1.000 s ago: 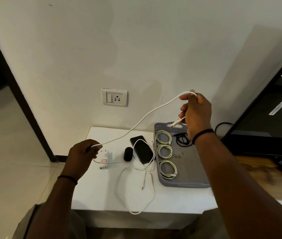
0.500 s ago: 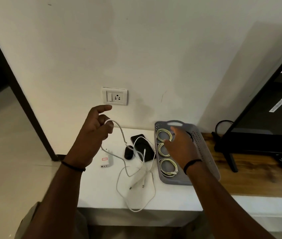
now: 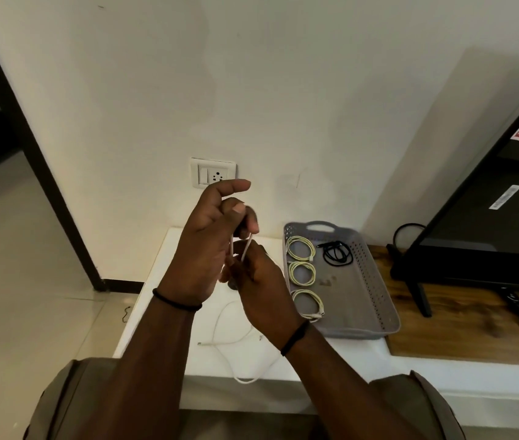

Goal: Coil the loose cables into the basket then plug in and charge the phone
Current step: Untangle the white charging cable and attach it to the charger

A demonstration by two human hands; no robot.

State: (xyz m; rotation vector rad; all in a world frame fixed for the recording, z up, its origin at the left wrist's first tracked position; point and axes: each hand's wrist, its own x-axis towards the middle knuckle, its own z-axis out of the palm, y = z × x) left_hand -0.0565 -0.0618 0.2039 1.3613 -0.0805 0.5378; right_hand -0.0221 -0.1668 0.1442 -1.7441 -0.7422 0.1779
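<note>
The left hand (image 3: 210,246) is raised with its fingers curled around a loop of the white cable (image 3: 238,342), and the right hand (image 3: 258,281), just below and touching it, pinches the same cable. Loose cable trails beneath both hands over the white bench (image 3: 163,312), sagging past its front edge. Right of the right hand sits the grey basket (image 3: 375,300), holding three pale coiled cables (image 3: 302,270) and a black cable (image 3: 336,254). A wall socket (image 3: 213,176) is just behind the left hand's fingertips. The hands hide the phone.
</note>
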